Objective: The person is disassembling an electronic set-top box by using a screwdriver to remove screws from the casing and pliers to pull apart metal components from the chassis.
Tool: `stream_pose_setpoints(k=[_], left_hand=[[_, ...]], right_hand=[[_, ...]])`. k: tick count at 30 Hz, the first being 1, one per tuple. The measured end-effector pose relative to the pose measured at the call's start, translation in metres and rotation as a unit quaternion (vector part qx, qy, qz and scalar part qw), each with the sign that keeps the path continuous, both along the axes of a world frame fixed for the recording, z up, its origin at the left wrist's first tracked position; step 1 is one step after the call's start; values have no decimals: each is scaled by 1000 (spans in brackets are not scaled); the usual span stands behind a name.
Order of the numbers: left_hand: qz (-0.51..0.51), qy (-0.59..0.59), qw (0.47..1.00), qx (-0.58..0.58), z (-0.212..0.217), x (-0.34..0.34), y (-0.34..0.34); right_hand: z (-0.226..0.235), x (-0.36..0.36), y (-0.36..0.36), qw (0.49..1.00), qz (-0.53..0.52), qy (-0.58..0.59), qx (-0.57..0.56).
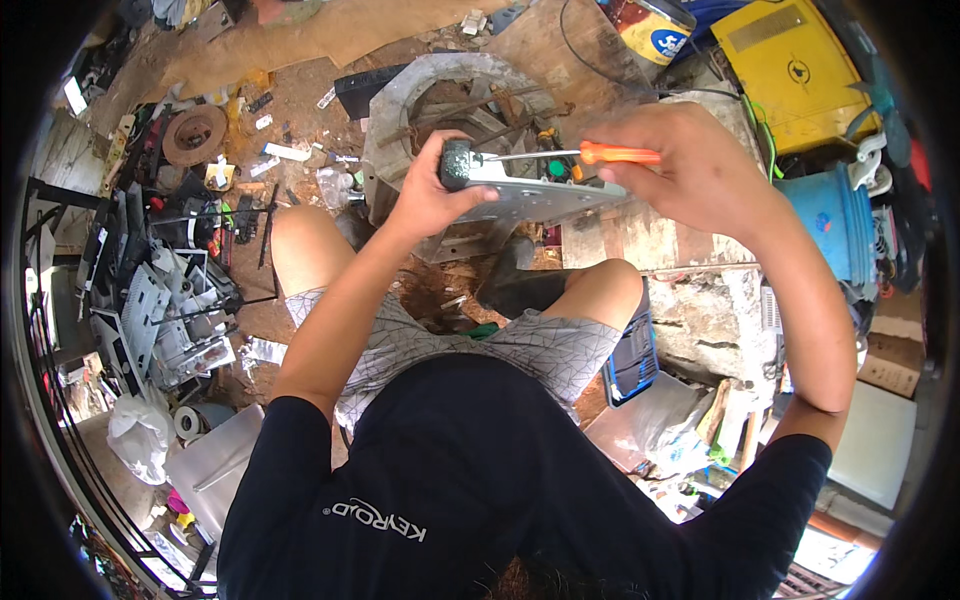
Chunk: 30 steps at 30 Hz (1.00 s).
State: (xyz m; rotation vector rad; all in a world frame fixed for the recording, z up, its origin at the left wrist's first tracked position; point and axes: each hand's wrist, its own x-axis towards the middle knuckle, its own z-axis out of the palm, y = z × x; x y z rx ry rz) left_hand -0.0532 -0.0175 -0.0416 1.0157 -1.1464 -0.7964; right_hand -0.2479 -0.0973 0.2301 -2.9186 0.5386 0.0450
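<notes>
Grey metal forms the plate (540, 198) held up between the person's knees and a pale octagonal frame (395, 103) on the ground. At its left end sits a dark speckled block (456, 165); the left hand (430, 192) clasps this end, thumb along the plate. Slightly blurred, the right hand (685, 160) grips the orange handle of a screwdriver (622, 153), its shaft pointing left, tip at the block. Whether it sits in a screw, I can't tell. The job looks under way: block and plate are together, so parting or fastening them seems unfinished; how many screws remain is hidden. Farther out lie a wooden board (605, 238), scrap pile (150, 320), blue bucket (825, 228) and yellow case (765, 85).
</notes>
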Motion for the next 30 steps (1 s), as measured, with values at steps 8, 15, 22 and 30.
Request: stream_pose_setpoints(k=[8, 15, 22, 30], left_hand=[[53, -6, 999, -3, -8, -5, -6], [46, -42, 998, -11, -6, -1, -8], [49, -45, 998, 5, -7, -1, -11], [58, -60, 996, -36, -6, -1, -11]], right_hand=[[8, 49, 0, 996, 6, 88, -27], [11, 62, -6, 992, -2, 123, 9], [15, 66, -5, 991, -41, 125, 4], [14, 70, -2, 982, -71, 175, -19]])
